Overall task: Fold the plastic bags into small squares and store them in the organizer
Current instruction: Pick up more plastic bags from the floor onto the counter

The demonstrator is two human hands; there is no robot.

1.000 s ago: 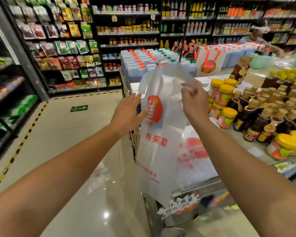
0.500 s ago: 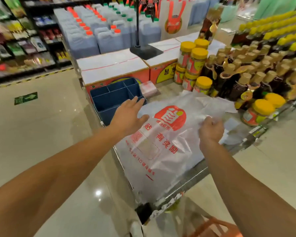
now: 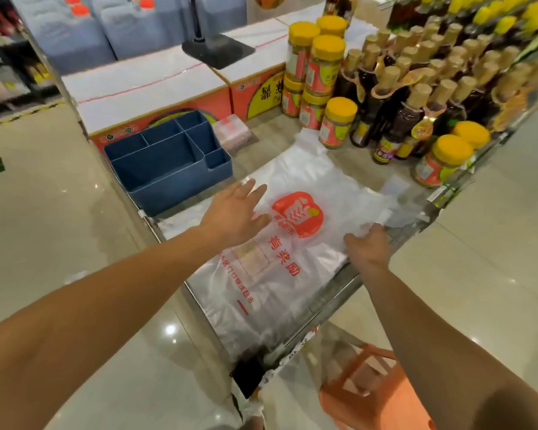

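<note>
A translucent white plastic bag [image 3: 295, 265] with a red logo and red lettering lies spread flat on the display table [image 3: 348, 169], its lower end hanging over the front corner. My left hand [image 3: 235, 214] rests flat on the bag's left side, fingers straight. At the right edge my right hand [image 3: 367, 246] pinches the bag's film. A blue organizer [image 3: 168, 162] with several compartments, nothing visible inside, stands at the table's left corner, just beyond my left hand. A small stack of folded bags [image 3: 233, 131] lies behind the organizer.
Yellow-lidded jars [image 3: 339, 122] and dark sauce bottles [image 3: 398, 119] crowd the table's right side. Red and white cartons [image 3: 156, 88] line the back, with a black stand base [image 3: 218, 51] on them. An orange basket [image 3: 367, 395] sits on the floor below.
The bag went from held up in the air to lying flat on the table. My left hand slid onto its left side and my right hand came down to its right edge.
</note>
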